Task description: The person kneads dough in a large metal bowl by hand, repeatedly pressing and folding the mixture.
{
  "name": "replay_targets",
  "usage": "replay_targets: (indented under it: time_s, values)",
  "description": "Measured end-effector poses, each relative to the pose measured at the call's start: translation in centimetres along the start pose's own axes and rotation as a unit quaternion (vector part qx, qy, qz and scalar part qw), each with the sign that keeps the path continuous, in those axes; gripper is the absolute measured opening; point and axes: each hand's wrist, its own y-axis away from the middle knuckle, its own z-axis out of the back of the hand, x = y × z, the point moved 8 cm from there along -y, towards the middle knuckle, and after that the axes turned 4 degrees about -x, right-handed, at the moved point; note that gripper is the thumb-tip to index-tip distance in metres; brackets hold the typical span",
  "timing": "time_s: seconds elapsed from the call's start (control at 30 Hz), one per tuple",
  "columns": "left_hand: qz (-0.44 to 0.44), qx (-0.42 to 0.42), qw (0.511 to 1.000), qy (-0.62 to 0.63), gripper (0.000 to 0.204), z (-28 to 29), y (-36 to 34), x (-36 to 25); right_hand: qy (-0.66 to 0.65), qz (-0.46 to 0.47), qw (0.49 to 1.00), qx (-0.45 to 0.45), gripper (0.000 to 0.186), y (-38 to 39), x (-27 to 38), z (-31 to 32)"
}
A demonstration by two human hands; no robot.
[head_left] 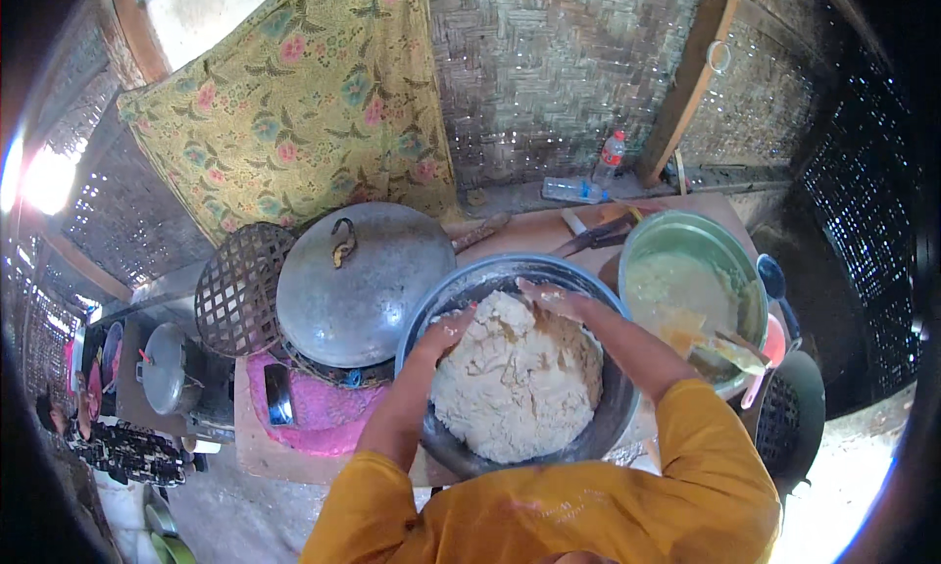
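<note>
A large mound of pale, crumbly dough [515,407] fills most of a wide dark basin [616,433] in front of me. My left hand [449,333] rests against the dough's far left side, its fingers partly covered with flour. On the far right side, my right hand [555,300] lies over the dough with fingers stretched out and floury. Both hands touch the dough, a short gap between them. Just right of the basin stands a green bucket [642,233] with pale, cloudy contents and a utensil leaning in it.
Left of the basin are a big metal lid [368,280], a woven tray [240,290], a phone [278,395] and a pink cloth [323,432]. Plastic bottles [612,154] sit by the woven wall. A lidded pot [169,370] is far left, a dark wok [799,417] right.
</note>
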Motion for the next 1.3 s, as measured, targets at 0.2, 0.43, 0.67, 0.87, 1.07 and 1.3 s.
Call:
replay_targets:
  time_s: [0.2,0.43,0.67,0.87,1.07,1.3]
  values:
    - [-0.021,0.001,0.998,0.053,0.079,-3.1,-4.3,-0.3,-0.015,-0.113,0.990,0.083,0.070,-1.9,0.8,0.0]
    - [0.045,0.062,0.956,0.285,0.072,-5.2,-6.0,0.9,-0.193,-0.030,0.971,0.136,0.061,-5.5,-0.2,-3.7]
    - [0.107,0.157,0.842,0.505,0.072,-7.0,7.4,-7.4,-0.354,-0.044,0.930,0.094,0.059,1.8,-2.1,-5.0]
    - [-0.164,0.061,0.966,-0.192,0.081,-13.1,13.5,-4.9,0.235,0.087,0.955,0.161,0.084,18.5,0.8,-8.8]
    - [-0.264,-0.182,0.938,-0.133,0.038,-14.8,17.0,-4.9,0.534,0.204,0.820,-0.033,0.052,19.7,-2.0,-13.4]
    - [-0.205,-0.191,0.950,-0.135,0.029,-14.6,8.4,-3.3,0.561,0.075,0.821,0.078,0.054,11.5,-7.3,-13.0]
